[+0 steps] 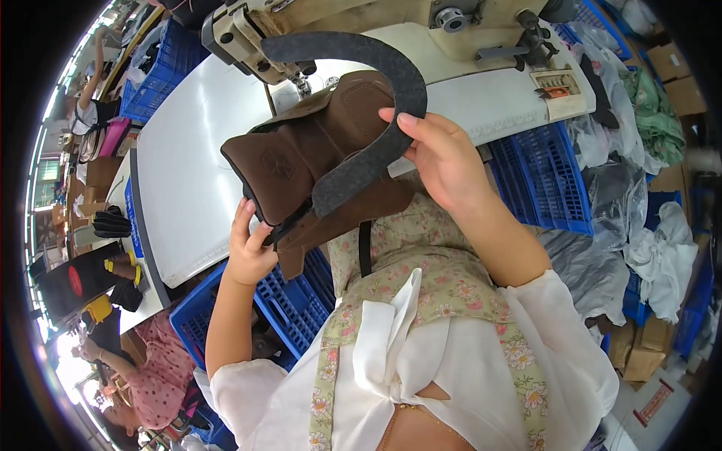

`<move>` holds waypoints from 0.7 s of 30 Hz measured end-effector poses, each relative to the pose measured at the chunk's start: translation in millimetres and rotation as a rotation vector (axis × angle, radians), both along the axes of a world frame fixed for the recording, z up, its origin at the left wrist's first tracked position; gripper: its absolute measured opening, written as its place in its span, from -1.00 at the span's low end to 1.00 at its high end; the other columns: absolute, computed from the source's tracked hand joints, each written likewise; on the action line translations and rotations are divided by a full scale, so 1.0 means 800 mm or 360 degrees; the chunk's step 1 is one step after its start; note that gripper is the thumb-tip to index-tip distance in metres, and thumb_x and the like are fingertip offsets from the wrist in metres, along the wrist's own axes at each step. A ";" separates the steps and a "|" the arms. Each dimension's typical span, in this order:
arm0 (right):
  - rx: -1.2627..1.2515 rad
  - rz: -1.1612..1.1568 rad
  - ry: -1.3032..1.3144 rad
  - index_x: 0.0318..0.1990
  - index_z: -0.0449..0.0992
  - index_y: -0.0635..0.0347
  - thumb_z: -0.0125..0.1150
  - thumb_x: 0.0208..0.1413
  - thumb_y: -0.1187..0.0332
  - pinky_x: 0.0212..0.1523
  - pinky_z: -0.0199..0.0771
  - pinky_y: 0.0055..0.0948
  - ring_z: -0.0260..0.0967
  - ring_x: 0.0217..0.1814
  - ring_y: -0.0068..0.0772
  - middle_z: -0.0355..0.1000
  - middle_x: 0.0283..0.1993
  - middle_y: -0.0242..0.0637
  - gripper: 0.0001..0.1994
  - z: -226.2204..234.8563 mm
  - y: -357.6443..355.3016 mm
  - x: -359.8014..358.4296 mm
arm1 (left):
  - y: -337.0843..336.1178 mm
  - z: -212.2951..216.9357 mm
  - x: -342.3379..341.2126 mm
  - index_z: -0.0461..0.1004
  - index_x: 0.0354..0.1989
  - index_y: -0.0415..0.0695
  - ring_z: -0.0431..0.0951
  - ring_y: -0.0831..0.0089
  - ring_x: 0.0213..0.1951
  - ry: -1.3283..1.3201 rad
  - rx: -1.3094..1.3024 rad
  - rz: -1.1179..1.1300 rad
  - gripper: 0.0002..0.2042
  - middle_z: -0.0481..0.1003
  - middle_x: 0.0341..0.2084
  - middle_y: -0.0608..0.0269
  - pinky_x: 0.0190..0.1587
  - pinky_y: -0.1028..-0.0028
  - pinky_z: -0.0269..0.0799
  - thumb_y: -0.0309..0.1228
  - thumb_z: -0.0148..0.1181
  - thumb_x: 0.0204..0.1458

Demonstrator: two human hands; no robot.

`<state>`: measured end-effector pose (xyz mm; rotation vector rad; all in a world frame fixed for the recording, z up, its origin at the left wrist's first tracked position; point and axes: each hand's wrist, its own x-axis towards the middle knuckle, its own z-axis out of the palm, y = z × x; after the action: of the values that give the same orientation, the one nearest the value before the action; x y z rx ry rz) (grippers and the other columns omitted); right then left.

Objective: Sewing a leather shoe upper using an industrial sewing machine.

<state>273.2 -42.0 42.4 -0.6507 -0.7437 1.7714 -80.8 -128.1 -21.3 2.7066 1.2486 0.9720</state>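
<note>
The left hand grips a partly stitched brown piece at six o'clock from the sewing machine needle; the right hand pinches a curved dark strip at three o'clock, apparently not yet attached.

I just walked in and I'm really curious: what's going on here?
Someone in a white blouse is handling two things beside a sewing machine. The left hand holds the edge of a brown piece with stitched panels. The right hand pinches a dark, curved strip, which arches across the brown piece. I can't tell whether they're attached.
</note>
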 end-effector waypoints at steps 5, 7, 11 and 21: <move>0.0008 0.0022 0.0037 -0.05 0.56 0.31 0.20 0.18 0.30 0.01 0.28 -0.48 0.35 -0.04 -0.58 0.51 0.02 -0.27 -0.71 -0.006 0.001 -0.001 | -0.006 0.008 0.000 0.36 0.13 0.08 0.24 -0.17 0.26 0.0058 0.0018 0.0022 -0.31 0.14 0.29 0.05 0.20 0.01 0.33 -0.38 0.50 -0.30; -0.0043 -0.0012 -0.0060 -0.09 0.55 0.33 0.17 0.19 0.35 0.02 0.34 -0.42 0.39 -0.03 -0.52 0.51 0.02 -0.22 -0.75 -0.004 -0.005 -0.001 | -0.006 0.042 0.012 0.54 -0.18 -0.02 0.27 -0.13 0.24 0.0652 0.0231 -0.0213 -0.64 0.14 0.29 0.19 0.12 0.02 0.42 -0.35 0.40 -0.25; -0.0031 -0.0087 -0.0267 -0.07 0.55 0.36 0.21 0.18 0.41 -0.04 0.36 -0.48 0.38 -0.08 -0.56 0.50 0.02 -0.23 -0.77 -0.021 -0.032 -0.002 | -0.021 0.077 0.022 0.53 -0.53 -0.16 0.43 -0.04 0.07 0.0405 0.0077 -0.0218 -0.87 0.39 0.08 0.09 -0.04 0.10 0.48 -0.37 0.25 -0.10; 0.0507 -0.0129 -0.0571 -0.06 0.55 0.34 0.25 0.17 0.44 -0.06 0.36 -0.59 0.36 -0.04 -0.60 0.44 0.00 -0.31 -0.78 -0.030 -0.072 -0.009 | 0.091 0.172 0.049 0.44 0.06 -0.22 0.40 0.25 0.13 -0.0641 -0.0876 0.0427 -0.53 0.43 0.08 0.07 0.17 0.30 0.30 -0.20 0.26 0.04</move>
<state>266.4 -99.6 18.8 -0.7765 -1.1985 1.4343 -41.3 -55.5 116.0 1.8610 1.5281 0.9489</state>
